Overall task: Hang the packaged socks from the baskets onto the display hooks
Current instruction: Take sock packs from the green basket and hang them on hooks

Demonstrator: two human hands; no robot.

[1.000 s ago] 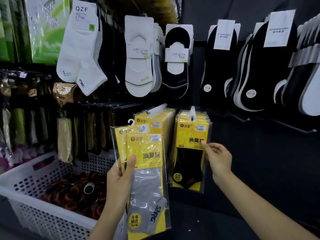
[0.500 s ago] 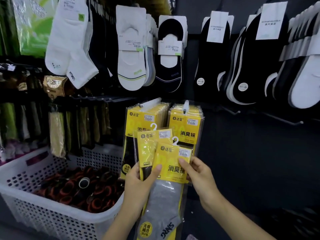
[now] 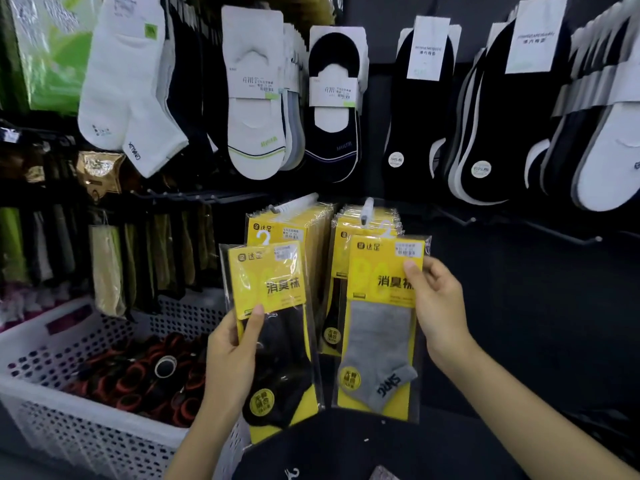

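My left hand [image 3: 230, 358] grips a yellow pack holding a black sock [image 3: 273, 327], thumb on its front. My right hand [image 3: 438, 306] pinches a yellow pack with a grey sock [image 3: 381, 327] by its right edge. The grey pack's small white hanger sits just below the tip of the right display hook [image 3: 367, 207]. Behind both packs hang two rows of the same yellow sock packs [image 3: 311, 226] on white-tipped hooks; the left hook [image 3: 298, 202] juts out above the black-sock pack.
A white perforated basket [image 3: 79, 434] at lower left holds several red and black rolled items. White and black socks on cards [image 3: 256, 98] hang above. Empty dark hooks [image 3: 568, 235] stick out to the right. A dark surface lies below my hands.
My right hand has taken the grey-sock pack off the stack in my left hand and carried it right and up toward the right hook. My left hand keeps the black-sock pack.
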